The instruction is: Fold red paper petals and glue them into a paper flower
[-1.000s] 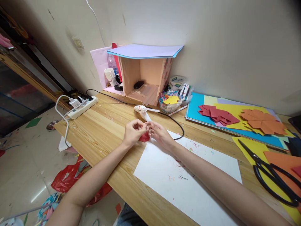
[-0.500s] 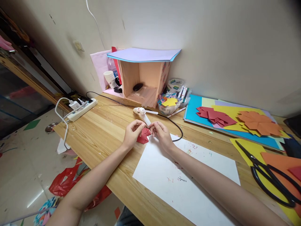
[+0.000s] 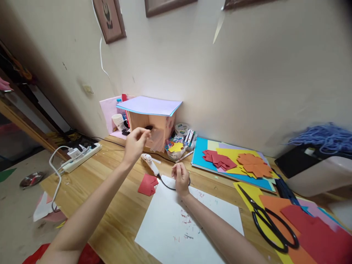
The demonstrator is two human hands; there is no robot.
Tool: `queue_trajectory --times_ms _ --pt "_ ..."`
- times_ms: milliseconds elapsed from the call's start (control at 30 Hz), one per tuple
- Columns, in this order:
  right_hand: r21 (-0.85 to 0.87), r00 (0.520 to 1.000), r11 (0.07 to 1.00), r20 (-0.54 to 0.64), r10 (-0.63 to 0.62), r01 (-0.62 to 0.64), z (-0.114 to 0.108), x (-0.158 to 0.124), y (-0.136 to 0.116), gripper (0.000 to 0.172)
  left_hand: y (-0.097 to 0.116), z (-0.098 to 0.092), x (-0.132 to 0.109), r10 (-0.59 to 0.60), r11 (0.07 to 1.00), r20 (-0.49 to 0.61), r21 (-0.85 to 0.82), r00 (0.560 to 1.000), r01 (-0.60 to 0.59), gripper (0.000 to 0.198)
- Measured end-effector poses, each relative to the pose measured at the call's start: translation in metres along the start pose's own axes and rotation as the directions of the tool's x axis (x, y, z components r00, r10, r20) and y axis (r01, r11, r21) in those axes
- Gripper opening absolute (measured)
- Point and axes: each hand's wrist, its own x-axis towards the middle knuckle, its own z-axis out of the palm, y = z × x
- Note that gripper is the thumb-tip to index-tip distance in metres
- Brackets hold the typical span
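My left hand (image 3: 136, 145) is raised in front of the open box, thumb and fingertips pinched together. Whatever may be between them is too small to make out. Over the upper edge of a white sheet of paper (image 3: 162, 229) is my right hand (image 3: 180, 179), its fingers curled in; I cannot see if they hold anything. Between the hands a white glue gun (image 3: 150, 164) lies on the table, its black cord passing behind my right hand. A folded red paper piece (image 3: 147, 184) lies beside the sheet's upper left corner.
An orange-lined box (image 3: 169, 134) with a lilac sheet on top stands by the wall. Right of it are a tub of paper scraps (image 3: 173, 155), markers (image 3: 190, 137) and paper flowers (image 3: 254, 165) on coloured sheets. Black scissors (image 3: 258, 211) lie right; a power strip (image 3: 82, 157) lies left.
My view has tilted up. My hands, which were close together over the red paper, have parted: the left rose toward the box and the right moved rightward over the white sheet.
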Motion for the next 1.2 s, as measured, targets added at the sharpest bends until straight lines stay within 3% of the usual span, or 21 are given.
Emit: queue_trajectory --times_ms 100,200,233,400,733,833,1033,1200 --pt "-0.034 0.999 0.999 -0.035 -0.025 0.023 -0.008 0.009 0.001 0.032 -0.007 0.035 0.042 0.02 0.965 0.252 0.248 0.968 -0.084 0.019" --pt "-0.047 0.996 0.998 -0.072 -0.048 0.045 -0.013 0.015 0.002 0.033 -0.024 0.068 0.057 -0.078 0.836 0.527 0.497 0.846 -0.233 0.012" --pt "-0.047 0.996 0.998 -0.078 -0.05 0.047 -0.013 0.016 0.002 0.034 -0.028 0.076 0.058 -0.101 0.815 0.551 0.523 0.829 -0.248 0.01" --pt "-0.035 0.999 0.999 -0.045 -0.027 0.025 -0.012 0.018 0.007 0.033 -0.039 0.093 0.053 -0.144 0.741 0.573 0.603 0.807 -0.296 0.007" --pt "-0.039 0.999 0.999 -0.038 0.006 -0.007 -0.012 0.019 0.007 0.034 -0.053 0.095 0.059 -0.167 0.7 0.675 0.594 0.718 -0.396 0.014" --pt "-0.04 1.0 0.999 -0.021 -0.003 0.002 -0.012 0.018 0.006 0.033 -0.05 0.095 0.058 -0.166 0.688 0.685 0.596 0.71 -0.414 0.005" --pt "-0.048 1.0 0.999 -0.022 0.001 -0.002 -0.013 0.018 0.005 0.034 -0.04 0.097 0.061 -0.164 0.671 0.672 0.613 0.722 -0.418 0.018" --pt "-0.033 0.999 0.999 -0.037 -0.013 0.011 -0.012 0.019 0.01 0.036 -0.036 0.1 0.064 -0.182 0.695 0.714 0.58 0.676 -0.425 0.006"
